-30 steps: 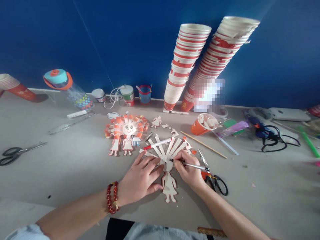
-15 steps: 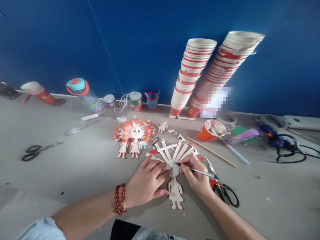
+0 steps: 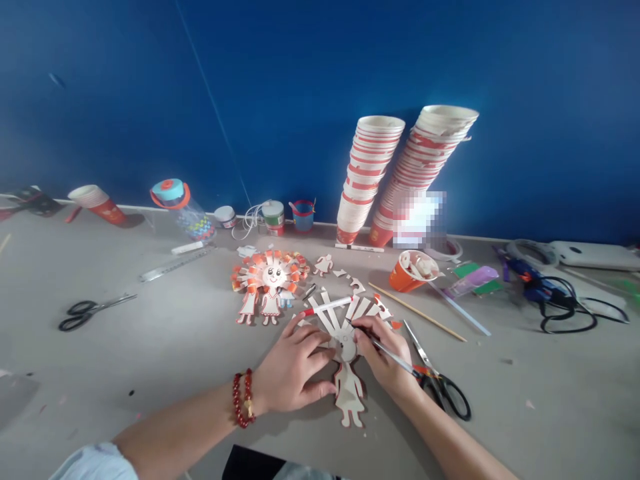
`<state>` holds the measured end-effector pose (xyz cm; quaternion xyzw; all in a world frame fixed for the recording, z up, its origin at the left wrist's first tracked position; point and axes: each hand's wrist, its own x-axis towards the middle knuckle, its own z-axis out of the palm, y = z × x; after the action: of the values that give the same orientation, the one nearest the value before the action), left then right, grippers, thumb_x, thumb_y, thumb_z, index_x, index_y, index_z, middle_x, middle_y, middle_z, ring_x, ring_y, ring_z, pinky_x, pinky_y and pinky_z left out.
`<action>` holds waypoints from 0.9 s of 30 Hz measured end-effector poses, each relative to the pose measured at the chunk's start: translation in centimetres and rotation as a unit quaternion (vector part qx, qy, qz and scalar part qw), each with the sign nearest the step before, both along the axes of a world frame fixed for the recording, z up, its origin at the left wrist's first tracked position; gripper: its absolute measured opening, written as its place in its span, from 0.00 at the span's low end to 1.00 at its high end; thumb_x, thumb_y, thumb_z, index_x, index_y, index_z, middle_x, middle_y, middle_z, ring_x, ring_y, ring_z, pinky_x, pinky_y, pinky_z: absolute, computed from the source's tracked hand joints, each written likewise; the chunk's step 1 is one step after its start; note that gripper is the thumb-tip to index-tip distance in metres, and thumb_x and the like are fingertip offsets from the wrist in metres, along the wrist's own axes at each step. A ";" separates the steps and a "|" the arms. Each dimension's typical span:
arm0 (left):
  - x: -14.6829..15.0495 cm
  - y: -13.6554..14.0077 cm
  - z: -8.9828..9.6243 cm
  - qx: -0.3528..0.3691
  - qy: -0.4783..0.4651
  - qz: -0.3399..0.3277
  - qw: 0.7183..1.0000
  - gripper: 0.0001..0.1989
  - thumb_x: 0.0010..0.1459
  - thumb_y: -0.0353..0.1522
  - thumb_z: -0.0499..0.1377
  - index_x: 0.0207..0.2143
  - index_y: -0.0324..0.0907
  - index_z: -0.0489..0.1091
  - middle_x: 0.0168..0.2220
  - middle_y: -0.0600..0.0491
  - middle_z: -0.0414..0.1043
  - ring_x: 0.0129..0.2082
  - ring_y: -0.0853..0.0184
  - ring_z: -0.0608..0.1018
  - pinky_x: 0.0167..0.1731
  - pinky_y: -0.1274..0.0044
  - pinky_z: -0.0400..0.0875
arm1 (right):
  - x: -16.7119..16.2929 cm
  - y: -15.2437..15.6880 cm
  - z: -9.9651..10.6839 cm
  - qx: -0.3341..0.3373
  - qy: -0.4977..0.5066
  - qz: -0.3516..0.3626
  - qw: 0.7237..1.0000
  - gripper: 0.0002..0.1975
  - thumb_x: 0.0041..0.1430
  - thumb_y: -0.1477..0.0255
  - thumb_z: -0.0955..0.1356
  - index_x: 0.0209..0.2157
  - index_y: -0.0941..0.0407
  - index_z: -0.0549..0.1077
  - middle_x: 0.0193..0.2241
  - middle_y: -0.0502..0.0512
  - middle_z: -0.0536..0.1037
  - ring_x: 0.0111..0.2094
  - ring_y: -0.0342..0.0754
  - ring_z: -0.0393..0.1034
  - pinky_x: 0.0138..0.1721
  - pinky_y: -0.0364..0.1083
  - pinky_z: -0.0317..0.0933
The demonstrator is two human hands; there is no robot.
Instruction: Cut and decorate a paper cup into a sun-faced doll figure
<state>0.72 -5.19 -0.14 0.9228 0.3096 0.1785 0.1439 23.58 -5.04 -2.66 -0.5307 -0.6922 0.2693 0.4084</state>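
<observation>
A white paper doll (image 3: 349, 395) with red-edged dress and long strips fanned above its round head lies in front of me. My left hand (image 3: 293, 370), fingers stretched out, rests flat beside and partly over the head's left side. My right hand (image 3: 387, 352) grips a slim pen (image 3: 393, 355), its tip near the top of the head. Small marks show on the face, partly covered by my fingers. Across the strips lies a red-and-white marker (image 3: 327, 306). Black-handled scissors (image 3: 443, 387) lie just right of my right hand.
Curled-hair paper dolls (image 3: 271, 303) lie behind my left hand. Two tall stacks of paper cups (image 3: 367, 177) lean by the blue wall. To the right are a cup of scraps (image 3: 407, 277), a wooden stick (image 3: 425, 317) and a cable (image 3: 570, 327). More scissors (image 3: 85, 313) lie left.
The pen tip has shifted slightly up on the doll's head, and the pen is angled more steeply. My left hand stays in place. The whole view has tilted upward a little.
</observation>
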 end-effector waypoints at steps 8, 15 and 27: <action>-2.2 2.8 2.4 0.047 -0.095 0.140 0.984 0.10 0.64 0.35 0.55 0.46 0.46 0.71 0.47 0.50 0.73 0.50 0.61 0.72 0.58 0.61 0.60 | 0.3 0.0 0.7 0.048 -0.027 0.018 0.998 0.07 0.62 0.72 0.64 0.41 0.54 0.72 0.28 0.52 0.77 0.26 0.47 0.70 0.30 0.43 0.63; -9.1 9.7 3.0 0.019 -0.062 0.390 0.918 0.20 0.63 0.42 0.53 0.54 0.44 0.64 0.54 0.47 0.69 0.52 0.59 0.73 0.51 0.69 0.68 | 0.4 0.0 1.1 0.064 -0.022 0.031 0.997 0.08 0.62 0.72 0.64 0.42 0.53 0.72 0.30 0.53 0.78 0.29 0.48 0.73 0.31 0.43 0.64; -9.8 11.9 0.5 -0.011 -0.040 0.420 0.906 0.13 0.62 0.39 0.52 0.46 0.46 0.70 0.39 0.53 0.78 0.37 0.63 0.80 0.37 0.76 0.72 | 0.8 0.0 1.8 0.056 -0.016 0.018 0.998 0.07 0.62 0.72 0.64 0.41 0.53 0.72 0.25 0.50 0.75 0.26 0.47 0.70 0.28 0.43 0.63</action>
<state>-9.11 6.70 0.36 0.6975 0.6647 0.2562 0.0782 24.36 -5.02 -0.87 -0.4986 -0.7218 0.2286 0.4221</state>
